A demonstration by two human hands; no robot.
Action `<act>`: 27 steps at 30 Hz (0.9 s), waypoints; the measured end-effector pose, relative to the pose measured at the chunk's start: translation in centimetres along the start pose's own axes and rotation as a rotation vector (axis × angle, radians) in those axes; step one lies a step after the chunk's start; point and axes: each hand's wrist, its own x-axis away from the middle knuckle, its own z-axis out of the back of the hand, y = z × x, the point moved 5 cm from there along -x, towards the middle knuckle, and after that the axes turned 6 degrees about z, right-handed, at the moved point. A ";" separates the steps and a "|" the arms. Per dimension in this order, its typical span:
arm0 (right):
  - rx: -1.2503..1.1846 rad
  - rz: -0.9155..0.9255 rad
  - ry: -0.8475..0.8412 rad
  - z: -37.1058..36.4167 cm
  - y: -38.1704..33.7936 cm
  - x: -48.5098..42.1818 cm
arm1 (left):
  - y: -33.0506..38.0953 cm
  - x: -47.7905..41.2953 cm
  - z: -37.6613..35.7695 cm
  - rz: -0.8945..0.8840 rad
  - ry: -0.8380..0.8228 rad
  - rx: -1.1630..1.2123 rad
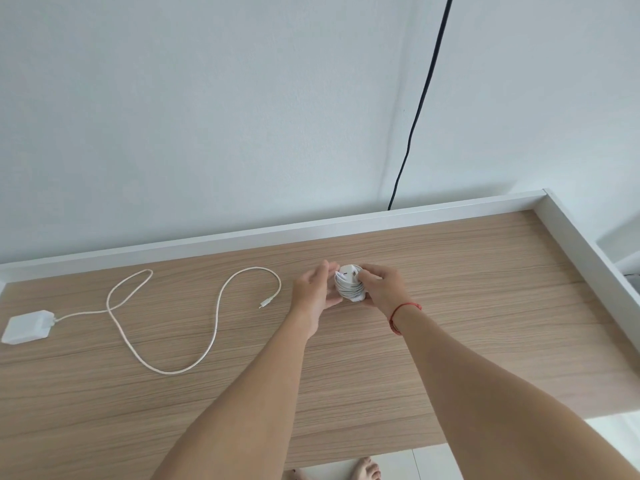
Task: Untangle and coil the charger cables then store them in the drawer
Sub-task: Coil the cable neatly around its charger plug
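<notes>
- white charger brick (27, 326) at far left of table (450, 341), its loose cable (194, 327) snaking right, uncoiled
- left hand (313, 293) cupped against wound charger bundle (349, 285), fingers loosely curled
- right hand (382, 289) fingers clamped on the bundle, mid-table
- black cord (420, 102) runs down the wall behind

Both forearms bare, extended from lower frame to centre. Left hand (313, 292) cupped, palm facing right, fingers loosely open. Right hand (379, 287) opposite it, fingers curled inward, closed; red string at wrist.
</notes>
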 end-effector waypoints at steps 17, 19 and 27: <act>-0.377 -0.068 0.102 -1.1 0.1 0.1 | 0.8 -0.3 -3.3 0.094 0.028 -0.003; -0.382 -0.081 0.093 -1.4 -0.1 0.0 | 1.4 -0.4 -3.0 0.063 0.046 -0.032; -0.354 -0.071 0.106 -2.1 -0.8 0.0 | 1.4 -1.0 -2.4 0.082 0.033 -0.008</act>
